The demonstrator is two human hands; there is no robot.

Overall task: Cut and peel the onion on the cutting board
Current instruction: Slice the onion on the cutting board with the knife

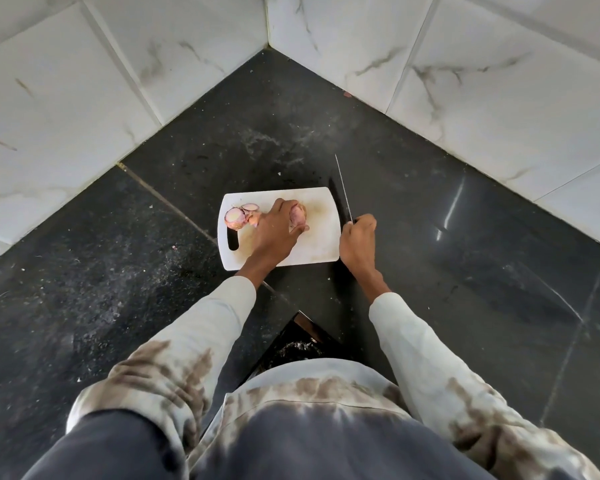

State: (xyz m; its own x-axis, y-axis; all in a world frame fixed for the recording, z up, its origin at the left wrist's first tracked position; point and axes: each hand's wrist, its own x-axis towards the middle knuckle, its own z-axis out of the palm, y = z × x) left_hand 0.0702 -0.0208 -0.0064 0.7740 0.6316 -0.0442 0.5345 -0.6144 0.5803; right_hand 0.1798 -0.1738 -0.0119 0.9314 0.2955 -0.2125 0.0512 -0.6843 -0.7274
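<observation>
Left fingers grasping one onion | right fingers clenched round one knife | two cut pieces

I'm standing at a black stone countertop set into a corner — polished, with pale specks and smudges across it and a seam line running diagonally on my left. Marble-patterned white wall tiles meet it on both sides. Lying flat on the stone, straight ahead of me, is a white plastic cutting board, its slotted handle toward my left and its surface stained brownish. A few tiny scraps — too small to identify — are scattered on the stone around the board.
</observation>
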